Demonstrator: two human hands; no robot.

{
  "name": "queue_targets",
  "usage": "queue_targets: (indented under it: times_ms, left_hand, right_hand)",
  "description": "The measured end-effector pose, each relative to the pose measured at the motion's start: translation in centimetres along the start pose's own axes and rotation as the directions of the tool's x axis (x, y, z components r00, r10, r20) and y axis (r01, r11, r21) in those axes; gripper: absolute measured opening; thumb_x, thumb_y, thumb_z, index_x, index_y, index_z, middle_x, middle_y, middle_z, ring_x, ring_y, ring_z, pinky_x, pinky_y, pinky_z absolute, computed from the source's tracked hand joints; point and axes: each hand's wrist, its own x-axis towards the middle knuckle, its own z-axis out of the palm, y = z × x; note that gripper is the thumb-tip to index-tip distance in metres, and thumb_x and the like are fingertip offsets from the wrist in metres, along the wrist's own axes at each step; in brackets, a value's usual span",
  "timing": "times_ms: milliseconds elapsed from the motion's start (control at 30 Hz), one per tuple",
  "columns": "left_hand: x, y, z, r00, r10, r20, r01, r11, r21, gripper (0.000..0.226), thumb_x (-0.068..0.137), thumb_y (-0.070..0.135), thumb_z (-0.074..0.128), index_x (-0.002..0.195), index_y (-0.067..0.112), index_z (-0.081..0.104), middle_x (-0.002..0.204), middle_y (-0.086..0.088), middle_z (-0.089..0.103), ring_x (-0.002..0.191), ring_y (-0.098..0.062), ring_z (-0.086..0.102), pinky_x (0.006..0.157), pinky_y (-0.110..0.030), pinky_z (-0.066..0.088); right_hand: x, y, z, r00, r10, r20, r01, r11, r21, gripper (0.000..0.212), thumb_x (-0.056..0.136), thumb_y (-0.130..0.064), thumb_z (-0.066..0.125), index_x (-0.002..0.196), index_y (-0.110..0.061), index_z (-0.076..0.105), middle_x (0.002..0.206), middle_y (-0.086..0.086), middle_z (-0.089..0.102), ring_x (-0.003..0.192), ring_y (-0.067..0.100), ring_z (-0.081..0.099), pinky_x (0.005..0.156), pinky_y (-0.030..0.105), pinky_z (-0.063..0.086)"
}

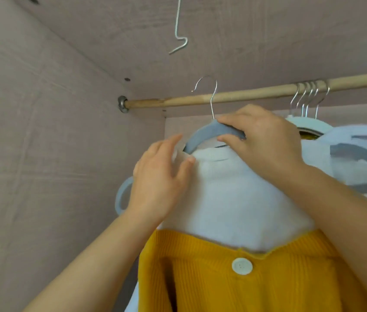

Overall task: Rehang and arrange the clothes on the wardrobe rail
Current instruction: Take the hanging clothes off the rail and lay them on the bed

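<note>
A grey hanger (202,136) with a metal hook (210,95) carries a white knit garment (229,194) with a mustard yellow buttoned part (200,282) below. The hook is raised in front of the wooden rail (234,96), its curve above the rail; I cannot tell if it rests on it. My right hand (261,136) grips the hanger's top right beside the hook. My left hand (162,176) lies with straight fingers on the white collar at the hanger's left shoulder. A pale hanger end (123,194) sticks out behind my left hand.
Several hangers (308,97) with white and grey clothes (353,154) hang bunched at the rail's right. The rail's left stretch up to the wall bracket (123,104) is bare. A bent wire hook (21,25) dangles from the wardrobe ceiling. The wardrobe side wall (43,131) is close on the left.
</note>
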Motion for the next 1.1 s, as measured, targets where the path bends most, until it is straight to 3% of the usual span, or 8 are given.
queue_targets:
  times_ms: [133, 233, 367, 467, 600, 733, 967, 1100]
  left_hand:
    - [-6.8, -3.0, -3.4, 0.995, -0.073, -0.062, 0.077, 0.995, 0.057, 0.049, 0.08, 0.051, 0.04, 0.125, 0.035, 0.048, 0.1, 0.028, 0.052, 0.102, -0.004, 0.05, 0.094, -0.04, 0.042]
    - [-12.2, -4.5, -6.3, 0.982, -0.144, -0.126, 0.159, 0.979, 0.125, 0.039, 0.08, 0.048, 0.042, 0.117, 0.039, 0.051, 0.089, 0.021, 0.059, 0.087, -0.004, 0.052, 0.082, -0.04, 0.046]
    - [-20.7, -4.9, -11.3, 0.966, -0.21, -0.151, 0.249, 0.908, 0.336, 0.034, 0.083, 0.042, 0.044, 0.117, 0.038, 0.048, 0.075, 0.024, 0.05, 0.076, 0.0, 0.046, 0.072, -0.028, 0.043]
    - [-27.4, -4.1, -15.0, 0.935, -0.301, -0.188, 0.355, 0.82, 0.449, 0.031, 0.083, 0.039, 0.048, 0.114, 0.037, 0.052, 0.076, 0.025, 0.052, 0.078, 0.002, 0.046, 0.075, -0.02, 0.038]
    - [-35.3, -2.4, -20.2, 0.86, -0.419, -0.29, 0.508, 0.658, 0.556, 0.029, 0.08, 0.039, 0.052, 0.109, 0.04, 0.054, 0.09, 0.02, 0.057, 0.082, 0.004, 0.048, 0.076, -0.019, 0.037]
    - [-41.3, 0.9, -26.3, 0.778, -0.467, -0.42, 0.621, 0.472, 0.626, 0.03, 0.078, 0.037, 0.055, 0.108, 0.041, 0.055, 0.096, 0.037, 0.054, 0.085, 0.01, 0.049, 0.08, -0.01, 0.034]
    - [-48.6, 9.5, -37.6, 0.717, -0.324, -0.617, 0.681, 0.14, 0.718, 0.027, 0.081, 0.034, 0.056, 0.108, 0.035, 0.058, 0.099, 0.024, 0.055, 0.086, 0.01, 0.049, 0.078, -0.017, 0.038]
    - [-52.0, 14.9, -44.3, 0.68, -0.219, -0.7, 0.71, -0.044, 0.703, 0.026, 0.082, 0.033, 0.056, 0.107, 0.036, 0.059, 0.097, 0.023, 0.056, 0.085, 0.007, 0.05, 0.079, -0.02, 0.038]
  right_hand:
    - [-3.3, -6.4, 0.7, 0.998, -0.061, -0.014, 0.062, 0.982, 0.18, 0.027, 0.074, -0.036, 0.064, 0.1, -0.03, 0.069, 0.084, -0.007, 0.06, 0.074, 0.02, 0.06, 0.056, 0.023, 0.038]
    - [-7.2, -10.5, 1.4, 0.998, -0.065, -0.023, 0.069, 0.942, 0.328, 0.028, 0.075, -0.035, 0.065, 0.102, -0.029, 0.069, 0.084, -0.007, 0.061, 0.075, 0.013, 0.056, 0.052, 0.026, 0.046]
    - [-13.6, -17.0, 2.3, 0.997, -0.074, -0.027, 0.077, 0.847, 0.527, 0.026, 0.081, -0.034, 0.066, 0.104, -0.025, 0.07, 0.087, -0.006, 0.064, 0.075, 0.014, 0.059, 0.055, 0.028, 0.047]
    - [-18.7, -22.3, 2.6, 0.996, -0.082, -0.023, 0.075, 0.718, 0.692, 0.023, 0.085, -0.033, 0.064, 0.102, -0.021, 0.071, 0.084, -0.003, 0.065, 0.071, 0.015, 0.061, 0.056, 0.028, 0.049]
    - [-24.3, -30.6, 1.6, 0.998, -0.055, 0.011, 0.022, 0.557, 0.83, 0.021, 0.084, -0.037, 0.062, 0.097, -0.025, 0.073, 0.08, -0.003, 0.068, 0.069, 0.012, 0.058, 0.057, 0.025, 0.043]
    - [-27.4, -38.9, -1.5, 0.997, -0.061, 0.037, -0.014, 0.341, 0.94, 0.019, 0.087, -0.04, 0.059, 0.104, -0.032, 0.06, 0.082, -0.004, 0.07, 0.077, 0.015, 0.054, 0.063, 0.03, 0.042]
    - [-27.3, -52.5, -11.2, 0.98, -0.19, -0.053, 0.032, -0.111, 0.993, 0.023, 0.086, -0.038, 0.057, 0.107, -0.029, 0.056, 0.084, 0.001, 0.069, 0.072, 0.018, 0.062, 0.066, 0.029, 0.044]
    - [-26.1, -60.1, -18.2, 0.954, -0.268, -0.133, 0.047, -0.303, 0.952, 0.026, 0.084, -0.04, 0.055, 0.108, -0.028, 0.054, 0.084, -0.001, 0.068, 0.075, 0.013, 0.058, 0.056, 0.024, 0.048]
